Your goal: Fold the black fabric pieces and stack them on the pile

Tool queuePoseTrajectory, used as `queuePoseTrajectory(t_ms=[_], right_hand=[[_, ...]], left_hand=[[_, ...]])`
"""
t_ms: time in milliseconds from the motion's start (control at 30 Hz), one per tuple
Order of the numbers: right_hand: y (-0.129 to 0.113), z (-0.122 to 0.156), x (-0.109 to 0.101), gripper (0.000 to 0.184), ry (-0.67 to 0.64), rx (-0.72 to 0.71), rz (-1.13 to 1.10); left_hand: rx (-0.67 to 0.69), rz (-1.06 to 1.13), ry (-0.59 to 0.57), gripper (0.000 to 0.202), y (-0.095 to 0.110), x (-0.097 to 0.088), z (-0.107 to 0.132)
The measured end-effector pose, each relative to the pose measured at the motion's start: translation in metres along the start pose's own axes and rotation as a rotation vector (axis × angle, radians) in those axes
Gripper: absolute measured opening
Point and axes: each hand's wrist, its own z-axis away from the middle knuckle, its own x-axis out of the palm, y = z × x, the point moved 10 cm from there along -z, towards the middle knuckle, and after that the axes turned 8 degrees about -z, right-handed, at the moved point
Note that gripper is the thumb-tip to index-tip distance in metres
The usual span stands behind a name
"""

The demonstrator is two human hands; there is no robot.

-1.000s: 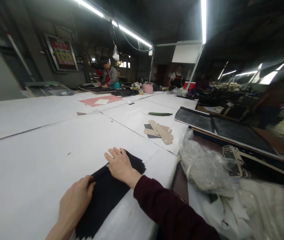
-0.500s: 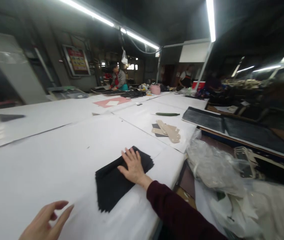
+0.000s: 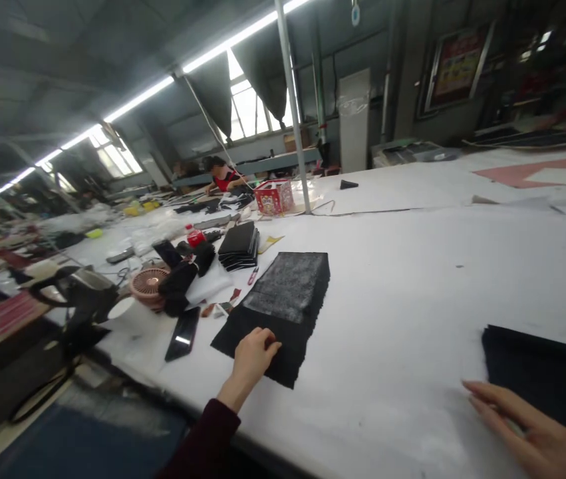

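Note:
My left hand reaches out to the left, its fingers curled on the near edge of a thick stack of black fabric pieces that lies on the white table. The top of that stack looks greyish. My right hand is at the bottom right with fingers stretched out flat on the table, holding nothing. It lies against the near edge of a second pile of black fabric.
Left of the stack are a dark phone, a small pink fan, a smaller black stack, a red-capped bottle and a red box by a metal pole. Another person works far back. A pink sheet lies far right.
The view has swung left. My left hand went from hovering in the air to the near edge of a black stack on the left. My right hand slid off the black pile to its near edge.

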Motion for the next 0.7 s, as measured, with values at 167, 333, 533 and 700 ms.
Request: queuePoseTrajectory(t_ms=[167, 333, 533, 700], right_hand=[[-0.076, -0.009, 0.105, 0.033, -0.294, 0.002, -0.139], [-0.136, -0.013, 0.177, 0.029, -0.491, -0.038, -0.219], [-0.183, -0.027, 0.244, 0.028, -0.597, -0.171, -0.212], [-0.21, -0.034, 0.294, 0.035, -0.649, -0.355, -0.042]], left_hand=[[0.126, 0.041, -0.024, 0.016, 0.028, 0.022, -0.011], [0.156, 0.065, -0.058, 0.019, 0.036, 0.041, -0.033], [0.153, 0.224, -0.067, 0.021, 0.018, 0.042, -0.047], [0.147, 0.424, -0.113, 0.02, 0.005, 0.042, -0.056]])
